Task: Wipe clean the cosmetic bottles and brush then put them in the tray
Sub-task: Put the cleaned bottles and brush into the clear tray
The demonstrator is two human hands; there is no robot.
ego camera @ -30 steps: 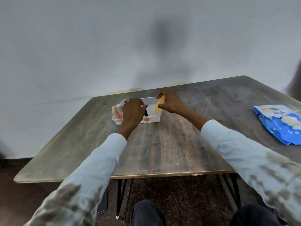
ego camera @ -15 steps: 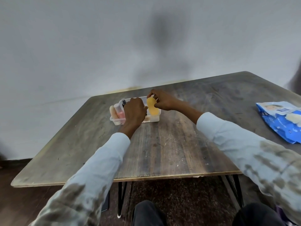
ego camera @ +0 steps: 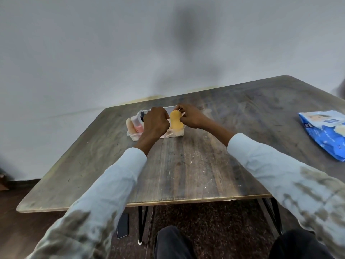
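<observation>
table (ego camera: 196, 165): orange bottle (ego camera: 176, 120) between hands, over tray (ego camera: 136, 137)

Bare table (ego camera: 186, 165) across the centre and lower frame, open for passage. Crowded just above centre: tray (ego camera: 133, 136) packed with bottles (ego camera: 137, 125), both hands (ego camera: 155, 121) over it. Blocked at right edge by blue packet (ego camera: 324, 133). Open table left of tray.

Single head view: looks forward and down across the wooden table (ego camera: 186, 165), hands at arm's length, wall beyond.
</observation>
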